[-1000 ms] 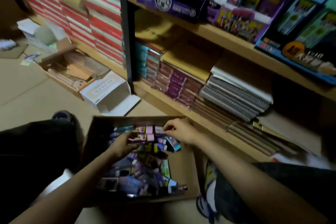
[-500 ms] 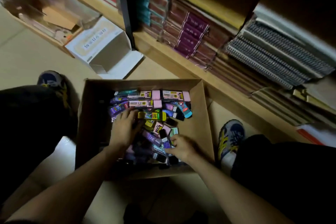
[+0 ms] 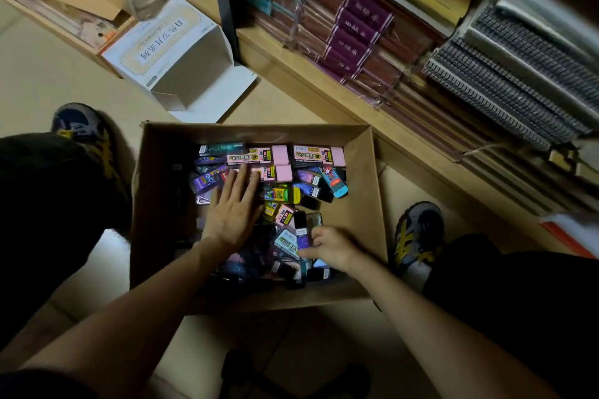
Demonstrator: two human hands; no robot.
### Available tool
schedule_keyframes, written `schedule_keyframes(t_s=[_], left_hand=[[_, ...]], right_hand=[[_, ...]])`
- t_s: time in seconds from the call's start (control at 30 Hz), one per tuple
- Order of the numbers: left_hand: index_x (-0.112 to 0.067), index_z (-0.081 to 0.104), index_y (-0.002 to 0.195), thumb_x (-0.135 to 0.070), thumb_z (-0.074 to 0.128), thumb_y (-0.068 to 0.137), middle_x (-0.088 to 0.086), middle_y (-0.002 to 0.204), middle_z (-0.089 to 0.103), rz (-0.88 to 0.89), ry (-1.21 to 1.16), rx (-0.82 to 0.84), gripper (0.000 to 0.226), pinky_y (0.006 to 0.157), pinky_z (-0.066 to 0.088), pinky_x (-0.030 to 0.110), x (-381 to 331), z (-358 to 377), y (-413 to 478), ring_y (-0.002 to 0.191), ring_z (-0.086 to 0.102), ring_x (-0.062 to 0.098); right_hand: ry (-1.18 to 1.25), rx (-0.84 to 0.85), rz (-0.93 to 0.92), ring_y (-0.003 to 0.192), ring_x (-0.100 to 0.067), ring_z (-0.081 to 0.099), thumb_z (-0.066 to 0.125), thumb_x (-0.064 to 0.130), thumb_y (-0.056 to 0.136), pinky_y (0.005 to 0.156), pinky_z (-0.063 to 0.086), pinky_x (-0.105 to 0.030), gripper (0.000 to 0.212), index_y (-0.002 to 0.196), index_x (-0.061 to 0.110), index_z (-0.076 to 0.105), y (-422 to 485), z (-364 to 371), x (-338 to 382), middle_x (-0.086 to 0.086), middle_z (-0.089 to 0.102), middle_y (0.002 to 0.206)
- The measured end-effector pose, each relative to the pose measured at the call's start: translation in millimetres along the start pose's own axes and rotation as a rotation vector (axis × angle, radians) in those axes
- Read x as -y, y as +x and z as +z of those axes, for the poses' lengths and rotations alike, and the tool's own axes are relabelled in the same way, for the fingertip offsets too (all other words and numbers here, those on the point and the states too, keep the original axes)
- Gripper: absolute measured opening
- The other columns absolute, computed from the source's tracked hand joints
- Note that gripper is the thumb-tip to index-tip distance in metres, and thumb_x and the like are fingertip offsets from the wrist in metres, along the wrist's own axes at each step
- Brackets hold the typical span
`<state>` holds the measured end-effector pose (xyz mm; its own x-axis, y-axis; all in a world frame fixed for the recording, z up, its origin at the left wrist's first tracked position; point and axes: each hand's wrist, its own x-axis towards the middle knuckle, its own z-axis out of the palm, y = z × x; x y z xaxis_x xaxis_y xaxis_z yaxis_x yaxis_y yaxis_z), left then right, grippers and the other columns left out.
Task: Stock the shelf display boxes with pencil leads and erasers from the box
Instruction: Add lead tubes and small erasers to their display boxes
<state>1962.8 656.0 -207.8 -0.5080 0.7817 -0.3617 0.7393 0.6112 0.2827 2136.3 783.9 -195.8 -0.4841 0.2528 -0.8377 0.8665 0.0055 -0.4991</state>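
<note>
Packs (image 3: 282,194) beneath left hand (image 3: 233,214), right hand (image 3: 330,248)

The beige floor (image 3: 45,74) is carrying an open cardboard box (image 3: 356,214), which is sitting just in front of the wooden shelf (image 3: 327,84) and holding a jumble of small packs (image 3: 282,194). Beyond it, a white carton (image 3: 162,52) printed with characters is lying open, its flap spreading over the floor, just beside a shallow cardboard tray (image 3: 84,26) at the far left. A left shoe (image 3: 81,126) and a right shoe (image 3: 418,233), both grey and yellow, are standing on the floor on either side of the box. On the shelf, wrapped stacks of purple-spined notebooks (image 3: 353,36) are lying beside spiral-bound notebooks (image 3: 518,74).
</note>
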Motion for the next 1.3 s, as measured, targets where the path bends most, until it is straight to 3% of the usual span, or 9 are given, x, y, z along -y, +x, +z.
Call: schedule_keyframes(t_s=[0.23,0.37,0.5,0.73,0.9,1.0,1.1,1.2,1.3], left_hand=[[-0.018,0.026,0.149,-0.038,0.036,0.100,0.014,0.155,0.024,-0.024,0.048,-0.023,0.054,0.110,0.021,0.047,-18.2,-0.9,-30.3,0.140,0.024,0.035],[-0.012,0.061,0.113,-0.036,0.046,0.097,0.017,0.116,0.052,-0.016,-0.008,-0.148,0.032,0.089,0.036,0.043,-23.9,-13.9,-23.7,0.105,0.047,0.036],[-0.001,0.057,0.098,-0.033,0.061,0.090,0.018,0.109,0.047,-0.088,-0.185,-0.066,0.033,0.079,0.043,0.044,-20.5,-26.8,0.4,0.096,0.050,0.037],[0.000,0.046,0.116,-0.028,0.069,0.084,0.023,0.119,0.050,-0.224,-0.278,0.135,0.048,0.084,0.043,0.043,-29.7,-22.5,10.0,0.103,0.053,0.040],[0.001,0.052,0.112,-0.015,0.053,0.095,0.023,0.107,0.064,-0.342,-0.708,0.124,0.023,0.068,0.043,0.031,-54.4,-23.0,-10.6,0.089,0.063,0.032],[-0.006,0.045,0.108,-0.003,0.044,0.098,0.015,0.090,0.062,-0.419,-1.274,0.225,0.010,0.051,0.051,0.022,-76.9,-37.0,-24.4,0.060,0.065,0.011],[-0.007,0.045,0.102,-0.011,0.039,0.101,0.012,0.079,0.060,-0.457,-1.557,0.116,0.008,0.045,0.050,0.023,-97.2,-57.3,-31.6,0.053,0.063,0.010],[-0.012,0.058,0.096,-0.030,0.045,0.099,0.003,0.083,0.072,-0.317,-1.579,0.046,0.022,0.048,0.053,0.025,-105.5,-80.1,-35.5,0.066,0.069,0.011],[-0.007,0.058,0.110,-0.023,0.063,0.089,0.011,0.100,0.071,-0.221,-1.486,0.052,0.027,0.060,0.056,0.028,-104.2,-105.5,-37.4,0.080,0.070,0.021]], right_hand=[[0.458,-0.250,-0.048,0.065,-0.002,0.065,0.063,-0.005,0.084,0.060,0.050,-0.012,0.025,0.108,-0.004,0.057,-10.0,-18.6,0.2,-0.007,0.066,0.090],[0.591,-0.330,-0.073,0.087,-0.020,0.063,0.062,-0.002,0.085,0.077,0.050,-0.022,0.017,0.102,-0.002,0.060,-11.9,-22.0,2.7,-0.015,0.065,0.101],[0.664,-0.334,-0.047,0.094,-0.024,0.062,0.062,-0.002,0.086,0.089,0.050,-0.037,0.013,0.097,0.003,0.061,-12.1,-19.8,5.3,-0.015,0.066,0.104],[0.765,-0.327,-0.019,0.080,-0.022,0.065,0.060,-0.002,0.087,0.082,0.053,-0.040,0.018,0.104,0.003,0.063,-8.9,-17.4,3.7,-0.019,0.066,0.110],[0.801,-0.252,-0.024,0.088,-0.023,0.065,0.061,0.005,0.087,0.085,0.051,-0.040,0.014,0.093,0.015,0.068,-17.4,-23.4,13.0,-0.010,0.069,0.103],[0.816,-0.215,-0.071,0.091,-0.025,0.063,0.057,0.000,0.088,0.090,0.049,-0.039,0.020,0.105,0.008,0.063,-26.1,-28.5,28.1,-0.013,0.066,0.107],[0.794,-0.204,-0.148,0.087,-0.024,0.060,0.052,-0.006,0.089,0.098,0.043,-0.043,0.027,0.115,-0.004,0.058,-42.5,-33.0,48.0,-0.016,0.062,0.107],[0.787,-0.173,-0.224,0.088,-0.026,0.059,0.049,-0.009,0.089,0.098,0.043,-0.045,0.033,0.122,-0.009,0.052,-65.3,-40.9,66.3,-0.016,0.061,0.103],[0.755,-0.111,-0.314,0.084,-0.021,0.060,0.049,-0.009,0.089,0.089,0.048,-0.037,0.033,0.122,-0.010,0.052,-93.0,-54.5,84.7,-0.011,0.063,0.094]])
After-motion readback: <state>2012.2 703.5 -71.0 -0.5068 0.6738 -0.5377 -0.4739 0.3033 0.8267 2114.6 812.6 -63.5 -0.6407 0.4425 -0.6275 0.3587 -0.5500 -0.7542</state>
